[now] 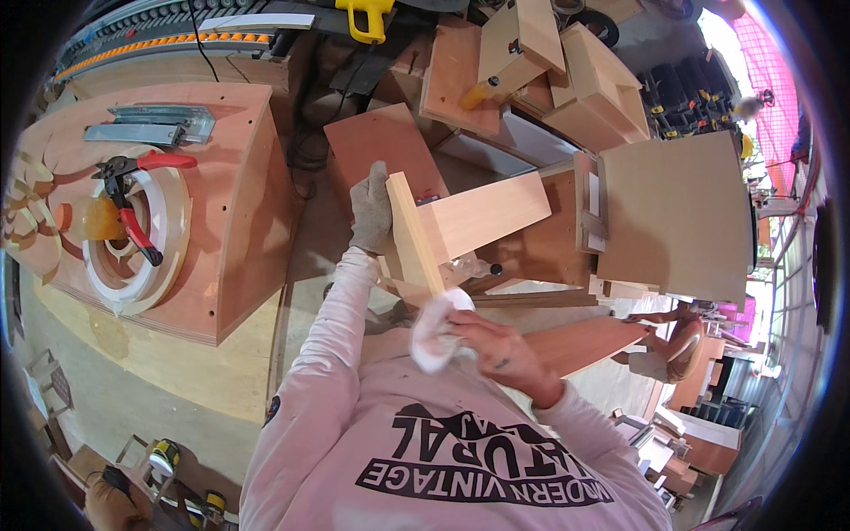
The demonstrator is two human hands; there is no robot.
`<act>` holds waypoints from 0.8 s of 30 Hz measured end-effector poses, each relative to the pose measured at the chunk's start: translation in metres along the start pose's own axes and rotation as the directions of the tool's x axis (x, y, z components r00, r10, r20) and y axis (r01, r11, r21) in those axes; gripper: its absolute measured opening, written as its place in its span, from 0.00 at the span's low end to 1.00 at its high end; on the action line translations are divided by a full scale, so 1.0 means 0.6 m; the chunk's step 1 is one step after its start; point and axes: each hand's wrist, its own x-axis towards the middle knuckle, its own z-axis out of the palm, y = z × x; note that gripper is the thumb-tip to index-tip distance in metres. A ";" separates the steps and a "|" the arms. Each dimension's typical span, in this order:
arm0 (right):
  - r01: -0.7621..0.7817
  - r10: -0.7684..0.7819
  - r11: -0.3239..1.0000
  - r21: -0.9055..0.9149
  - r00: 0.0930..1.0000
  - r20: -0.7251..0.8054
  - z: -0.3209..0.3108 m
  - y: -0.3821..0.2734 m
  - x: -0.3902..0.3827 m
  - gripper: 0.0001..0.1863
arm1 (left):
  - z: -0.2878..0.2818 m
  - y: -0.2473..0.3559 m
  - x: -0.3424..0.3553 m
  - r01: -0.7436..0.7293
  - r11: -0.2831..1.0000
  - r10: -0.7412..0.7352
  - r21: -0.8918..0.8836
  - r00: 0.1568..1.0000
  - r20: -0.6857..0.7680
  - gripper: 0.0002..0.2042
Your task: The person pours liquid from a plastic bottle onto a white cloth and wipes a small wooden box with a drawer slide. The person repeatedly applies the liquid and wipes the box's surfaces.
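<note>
My left hand (370, 211), in a grey work glove, grips the far end of a pale wooden piece (414, 230). This piece is made of joined boards, and a flat panel (487, 217) juts from it to the right. My right hand (509, 350) is bare and closed on a white cloth (432, 336). The cloth is slightly smeared by motion and lies at the near end of the piece's edge. Behind the piece, a reddish-brown board (385, 146) is partly hidden.
To the left, a wooden cabinet (252, 239) bears red-handled snips (119, 190), edging rolls (177, 257) and metal drawer slides (164, 126). Wooden boxes (598, 88) and a large panel (677, 217) stand at the right. Another person (677, 345) handles a long board (575, 343).
</note>
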 end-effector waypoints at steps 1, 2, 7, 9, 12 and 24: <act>-0.003 0.004 1.000 0.007 0.994 -0.112 -0.021 0.015 -0.018 0.20 | 0.001 0.003 -0.001 0.012 1.000 -0.012 0.010 1.000 -0.002 0.29; -0.003 0.006 1.000 0.011 0.976 -0.217 -0.040 0.023 -0.019 0.19 | 0.002 0.003 -0.002 0.022 1.000 -0.022 0.016 1.000 -0.008 0.29; -0.124 0.134 0.991 0.053 0.854 -0.503 -0.091 -0.043 0.070 0.16 | -0.011 -0.012 0.009 -0.037 0.998 0.037 0.055 0.999 -0.003 0.29; 0.059 -0.117 0.988 -0.144 0.890 -0.440 -0.048 -0.059 0.128 0.14 | -0.022 -0.031 0.024 -0.082 0.992 0.083 0.097 0.996 -0.014 0.30; 0.132 -0.226 0.962 -0.237 0.873 -0.433 0.015 -0.016 0.178 0.15 | 0.002 0.025 -0.014 0.133 0.989 -0.126 -0.067 0.988 0.089 0.27; 0.214 -0.373 0.913 -0.346 0.779 -0.504 0.008 0.025 0.343 0.18 | -0.022 -0.060 0.028 0.041 0.816 0.223 -0.577 0.898 0.379 0.22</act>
